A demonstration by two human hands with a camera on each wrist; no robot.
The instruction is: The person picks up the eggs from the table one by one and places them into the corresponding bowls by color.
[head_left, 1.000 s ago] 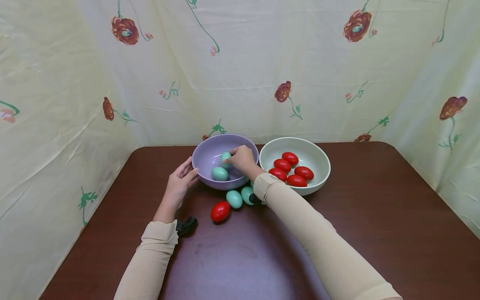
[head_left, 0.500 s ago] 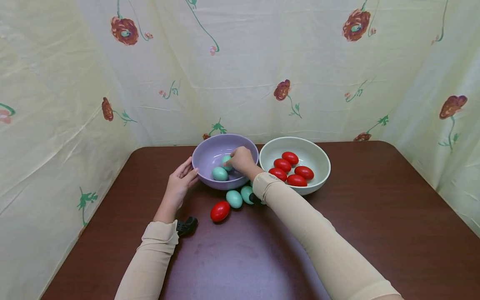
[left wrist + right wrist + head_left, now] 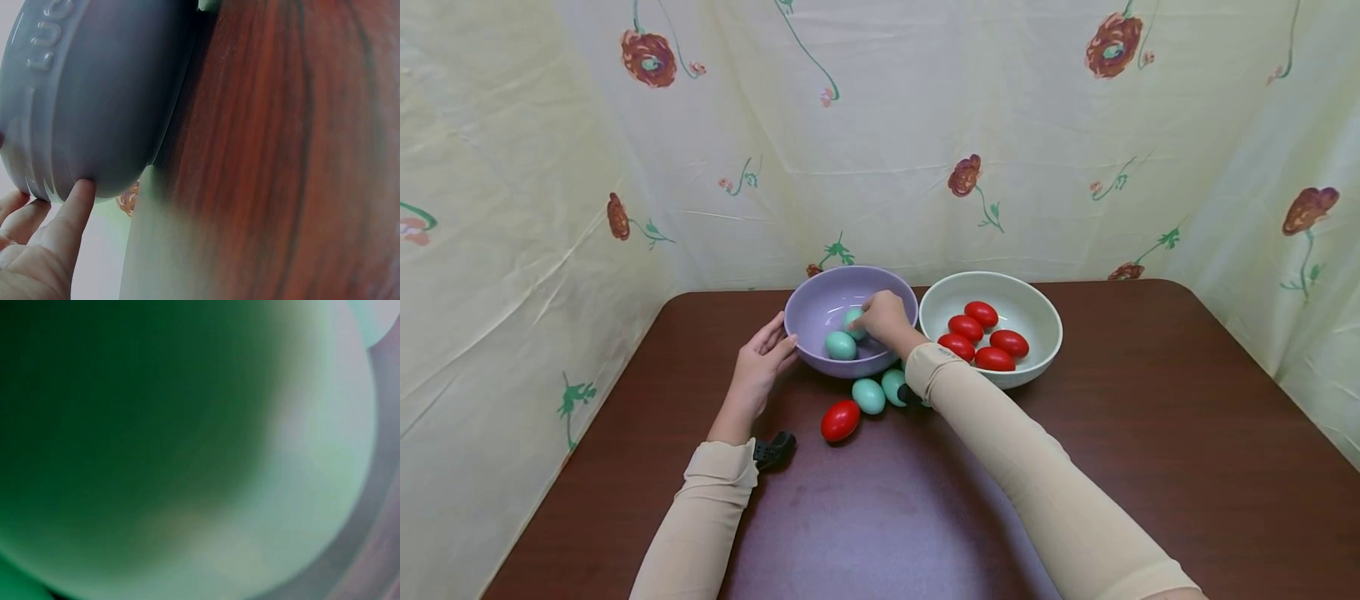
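In the head view, my right hand point(image 3: 886, 321) reaches into the purple bowl point(image 3: 808, 304) and pinches a mint-green egg point(image 3: 852, 320). A second mint-green egg point(image 3: 841, 345) lies in front of it in that bowl. My left hand point(image 3: 754, 373) rests against the bowl's left side, with the thumb near the rim. The left wrist view shows its extended fingers point(image 3: 72, 215) touching the bowl's outer wall point(image 3: 106, 106). A large blurred pale-green rounded surface point(image 3: 300, 506) fills most of the right wrist view; my right hand is hidden there.
A pale bowl point(image 3: 1041, 342) holding several red eggs point(image 3: 1009, 342) stands right beside the purple one. On the dark wooden table point(image 3: 850, 517), before the bowls, lie a red egg point(image 3: 840, 421) and mint-green eggs point(image 3: 868, 396), partly behind my right wrist. A flowered cloth point(image 3: 880, 192) hangs behind.
My right hand, with the mint-green egg, has sunk slightly within the purple bowl, and the egg sits a little lower. My left hand stays where it was.
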